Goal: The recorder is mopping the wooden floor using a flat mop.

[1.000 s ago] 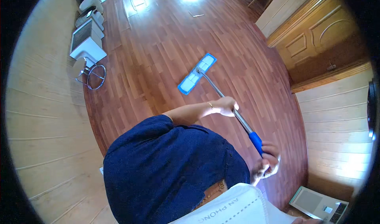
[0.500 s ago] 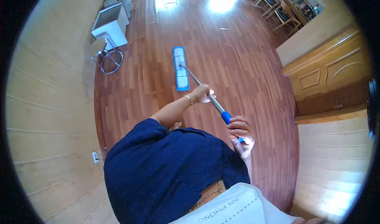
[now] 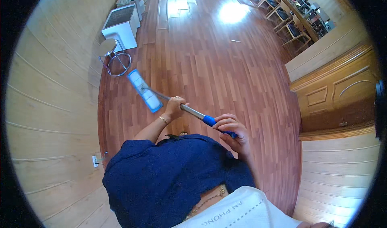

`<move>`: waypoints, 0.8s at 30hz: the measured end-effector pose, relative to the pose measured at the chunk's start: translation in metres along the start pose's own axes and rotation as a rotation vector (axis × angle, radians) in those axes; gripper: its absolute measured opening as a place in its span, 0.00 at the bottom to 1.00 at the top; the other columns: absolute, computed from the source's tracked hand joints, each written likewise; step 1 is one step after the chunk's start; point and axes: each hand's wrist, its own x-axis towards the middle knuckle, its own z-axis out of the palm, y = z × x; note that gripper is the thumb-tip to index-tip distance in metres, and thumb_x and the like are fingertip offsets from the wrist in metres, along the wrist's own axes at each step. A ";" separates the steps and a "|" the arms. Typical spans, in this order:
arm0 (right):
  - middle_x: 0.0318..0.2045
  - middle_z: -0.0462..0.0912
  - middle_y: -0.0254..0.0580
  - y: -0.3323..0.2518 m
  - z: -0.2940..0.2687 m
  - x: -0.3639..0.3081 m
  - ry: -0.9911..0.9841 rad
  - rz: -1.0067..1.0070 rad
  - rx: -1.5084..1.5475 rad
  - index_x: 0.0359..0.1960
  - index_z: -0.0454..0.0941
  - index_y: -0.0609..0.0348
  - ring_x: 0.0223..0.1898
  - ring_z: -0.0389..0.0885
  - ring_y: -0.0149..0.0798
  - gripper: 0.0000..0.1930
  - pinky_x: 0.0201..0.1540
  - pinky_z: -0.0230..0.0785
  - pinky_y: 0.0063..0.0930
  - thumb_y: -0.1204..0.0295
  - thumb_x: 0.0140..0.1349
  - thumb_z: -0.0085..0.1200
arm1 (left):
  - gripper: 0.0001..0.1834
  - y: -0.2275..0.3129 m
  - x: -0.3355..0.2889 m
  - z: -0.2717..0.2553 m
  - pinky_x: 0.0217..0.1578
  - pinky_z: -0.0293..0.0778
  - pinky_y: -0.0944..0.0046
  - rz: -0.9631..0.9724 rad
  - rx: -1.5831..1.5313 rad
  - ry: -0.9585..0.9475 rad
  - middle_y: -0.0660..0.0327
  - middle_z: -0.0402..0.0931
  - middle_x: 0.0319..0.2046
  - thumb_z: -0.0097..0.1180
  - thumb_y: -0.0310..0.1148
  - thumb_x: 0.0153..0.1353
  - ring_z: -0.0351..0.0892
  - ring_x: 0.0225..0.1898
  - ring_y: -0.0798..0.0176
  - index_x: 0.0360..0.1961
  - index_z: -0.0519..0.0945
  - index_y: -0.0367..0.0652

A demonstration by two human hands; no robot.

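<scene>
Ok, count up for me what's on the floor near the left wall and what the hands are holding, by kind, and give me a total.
Flat mop, held by left hand and right hand: 1
Round metal stool: 1
White box-shaped units: 2
Total: 4

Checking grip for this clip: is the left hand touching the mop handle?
Touching. The head view shows the left hand wrapped around the metal mop handle, with no gap; the right hand grips the blue end.

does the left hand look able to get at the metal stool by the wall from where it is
Probably not as things stand. The left hand is wrapped around the mop handle, and the stool stands well beyond the mop head, past arm's length.
</scene>
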 end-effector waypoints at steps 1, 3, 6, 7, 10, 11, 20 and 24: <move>0.39 0.83 0.43 0.000 0.002 0.002 -0.001 -0.002 -0.003 0.40 0.76 0.56 0.50 0.77 0.48 0.07 0.54 0.66 0.46 0.73 0.60 0.57 | 0.18 -0.002 -0.003 -0.003 0.26 0.64 0.49 -0.018 0.020 -0.001 0.49 0.70 0.16 0.62 0.37 0.51 0.71 0.22 0.44 0.12 0.71 0.41; 0.37 0.83 0.42 -0.003 0.007 0.005 0.070 0.142 0.099 0.41 0.75 0.56 0.50 0.77 0.47 0.08 0.52 0.67 0.44 0.77 0.60 0.55 | 0.18 -0.001 -0.009 -0.012 0.26 0.64 0.48 -0.045 0.042 0.004 0.49 0.70 0.15 0.61 0.37 0.51 0.71 0.22 0.44 0.12 0.71 0.41; 0.35 0.82 0.42 -0.008 0.009 0.007 0.107 0.144 0.018 0.42 0.75 0.58 0.48 0.78 0.47 0.08 0.50 0.68 0.43 0.77 0.61 0.54 | 0.19 0.007 -0.018 -0.020 0.26 0.64 0.48 -0.088 0.063 -0.020 0.50 0.70 0.15 0.61 0.38 0.52 0.72 0.22 0.44 0.12 0.71 0.40; 0.35 0.82 0.42 -0.010 0.010 0.006 0.112 0.146 0.014 0.42 0.75 0.58 0.48 0.78 0.47 0.08 0.50 0.68 0.43 0.77 0.61 0.54 | 0.18 0.010 -0.021 -0.022 0.26 0.65 0.48 -0.083 0.059 -0.014 0.50 0.71 0.16 0.60 0.38 0.52 0.72 0.23 0.44 0.12 0.72 0.40; 0.32 0.81 0.45 -0.020 0.006 0.005 0.166 0.027 -0.015 0.44 0.74 0.60 0.41 0.80 0.48 0.10 0.48 0.68 0.44 0.72 0.63 0.53 | 0.18 0.022 -0.018 -0.022 0.30 0.69 0.46 -0.124 0.017 -0.155 0.49 0.74 0.18 0.58 0.41 0.52 0.75 0.26 0.44 0.13 0.74 0.42; 0.33 0.82 0.44 -0.028 0.000 0.003 0.189 0.055 -0.004 0.43 0.76 0.60 0.42 0.80 0.48 0.10 0.49 0.67 0.44 0.74 0.59 0.54 | 0.16 0.030 -0.013 -0.020 0.28 0.70 0.47 -0.099 0.041 -0.158 0.50 0.74 0.18 0.58 0.40 0.52 0.76 0.25 0.45 0.13 0.75 0.43; 0.21 0.81 0.40 -0.127 -0.035 -0.030 0.446 0.026 -0.418 0.34 0.76 0.60 0.28 0.82 0.45 0.22 0.40 0.69 0.41 0.50 0.64 0.48 | 0.14 0.124 0.021 0.034 0.28 0.71 0.47 0.193 -0.382 -0.395 0.52 0.76 0.19 0.59 0.39 0.54 0.77 0.27 0.43 0.16 0.76 0.45; 0.21 0.81 0.41 -0.176 -0.035 -0.044 0.423 -0.031 -0.732 0.33 0.74 0.59 0.23 0.81 0.42 0.18 0.30 0.69 0.36 0.55 0.66 0.44 | 0.07 0.165 0.026 0.065 0.26 0.68 0.46 0.374 -0.523 -0.601 0.51 0.74 0.18 0.59 0.35 0.43 0.75 0.24 0.43 0.16 0.75 0.47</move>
